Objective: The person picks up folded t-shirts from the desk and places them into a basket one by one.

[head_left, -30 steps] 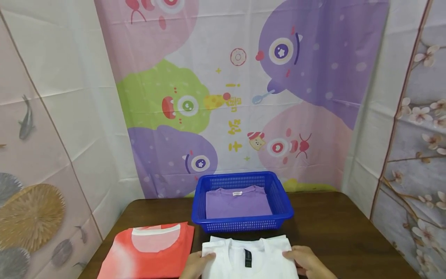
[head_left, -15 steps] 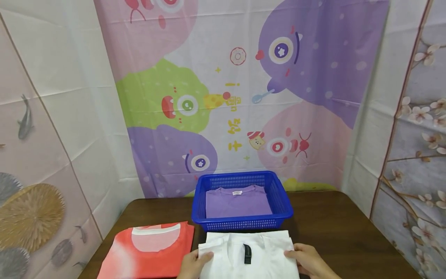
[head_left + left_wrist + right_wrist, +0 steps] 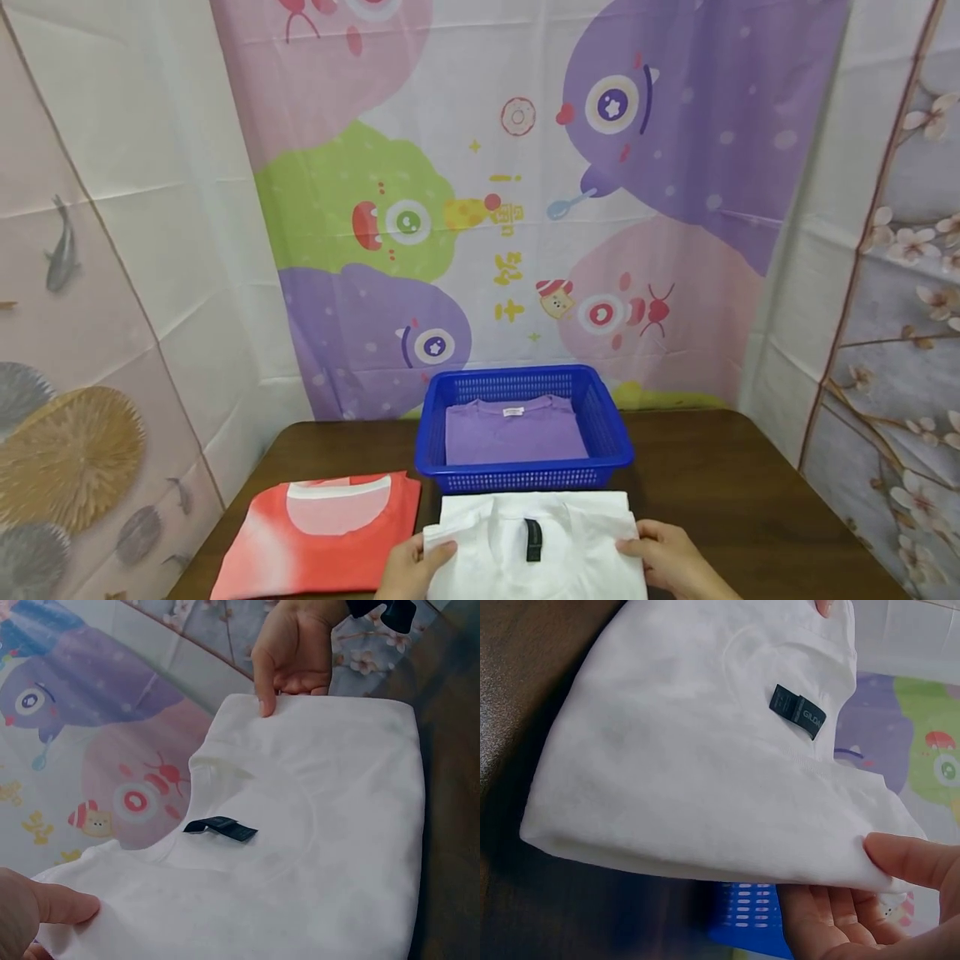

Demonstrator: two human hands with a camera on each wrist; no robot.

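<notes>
A folded white T-shirt (image 3: 555,542) with a black neck label (image 3: 533,540) is held between both hands at the table's front. My left hand (image 3: 411,568) pinches its left shoulder edge, thumb on top. On the other side my right hand (image 3: 671,557) grips the right edge, its thumb (image 3: 904,857) above the cloth and its fingers underneath. Behind the shirt stands a blue plastic basket (image 3: 525,477) with a folded purple T-shirt (image 3: 513,433) lying inside. To the left, a folded red-and-pink T-shirt (image 3: 330,533) lies on the table.
The dark brown wooden table (image 3: 697,467) runs back to a cartoon-printed curtain (image 3: 517,250). Pale printed cloth walls (image 3: 892,333) hang on both sides.
Both hands have spread slightly apart, still holding the white T-shirt. Its rear folded layer shows more behind the collar. The view has shifted a little; basket and red T-shirt stay put.
</notes>
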